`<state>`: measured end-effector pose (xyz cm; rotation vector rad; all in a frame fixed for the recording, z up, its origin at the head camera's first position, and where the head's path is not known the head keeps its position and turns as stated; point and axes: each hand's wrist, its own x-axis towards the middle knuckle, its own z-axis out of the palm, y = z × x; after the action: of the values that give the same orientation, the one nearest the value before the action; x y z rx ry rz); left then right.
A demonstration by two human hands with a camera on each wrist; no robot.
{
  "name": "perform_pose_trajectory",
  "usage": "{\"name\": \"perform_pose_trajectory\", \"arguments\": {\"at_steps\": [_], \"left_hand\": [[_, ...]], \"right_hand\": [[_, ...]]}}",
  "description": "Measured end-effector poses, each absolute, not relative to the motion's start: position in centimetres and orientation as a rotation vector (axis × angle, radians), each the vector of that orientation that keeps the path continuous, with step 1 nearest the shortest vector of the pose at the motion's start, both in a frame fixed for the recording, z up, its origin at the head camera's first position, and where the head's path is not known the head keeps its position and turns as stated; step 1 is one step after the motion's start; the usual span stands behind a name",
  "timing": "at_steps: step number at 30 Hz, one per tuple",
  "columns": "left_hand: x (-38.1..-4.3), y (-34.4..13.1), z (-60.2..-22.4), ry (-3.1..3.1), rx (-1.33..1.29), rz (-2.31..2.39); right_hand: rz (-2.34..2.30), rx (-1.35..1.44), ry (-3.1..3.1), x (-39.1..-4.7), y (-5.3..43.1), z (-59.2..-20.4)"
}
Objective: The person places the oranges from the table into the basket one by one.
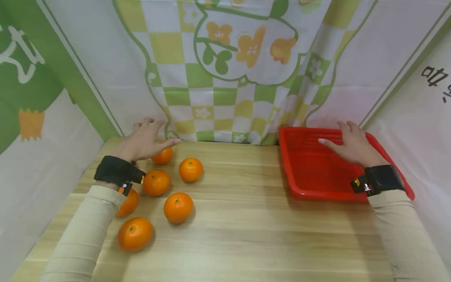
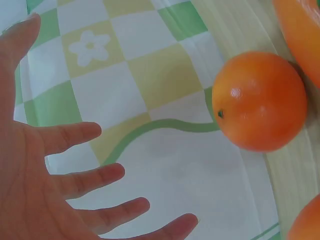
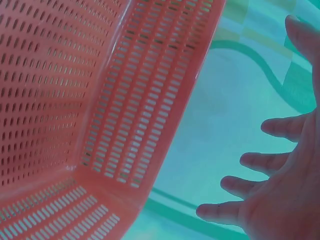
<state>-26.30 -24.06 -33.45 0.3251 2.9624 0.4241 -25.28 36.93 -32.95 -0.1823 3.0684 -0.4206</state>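
My left hand [image 1: 142, 139] hovers over the far left of the table, fingers spread and holding nothing. Partly beneath it is an orange fruit, probably a tangerine [image 1: 163, 156], which the left wrist view shows as a whole tangerine [image 2: 260, 101] apart from the fingers. Several more tangerines lie nearby, among them one [image 1: 190, 169] to the right and another [image 1: 178, 208] closer to me. Above the red plastic basket [image 1: 292, 172] is my right hand [image 1: 356, 145], its fingers spread with nothing in them. In the right wrist view the perforated basket wall [image 3: 135, 100] stands apart from the fingers.
A wooden table [image 1: 239, 219] carries the fruit and the basket. Checked, flower-printed cloth [image 1: 229, 90] hangs along the back edge. Printed fabric walls stand left [image 1: 46, 176] and right [image 1: 412, 129], the right one close beside the basket.
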Motion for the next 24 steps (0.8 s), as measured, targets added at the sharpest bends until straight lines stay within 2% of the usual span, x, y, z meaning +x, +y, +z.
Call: {"name": "perform_pose_trajectory", "arguments": {"at_steps": [24], "left_hand": [[-24.8, -21.1, -35.5, 2.939, 0.467, 0.352]], "right_hand": [[-0.381, -0.138, 3.074, -22.4, 45.0, -33.6]]}}
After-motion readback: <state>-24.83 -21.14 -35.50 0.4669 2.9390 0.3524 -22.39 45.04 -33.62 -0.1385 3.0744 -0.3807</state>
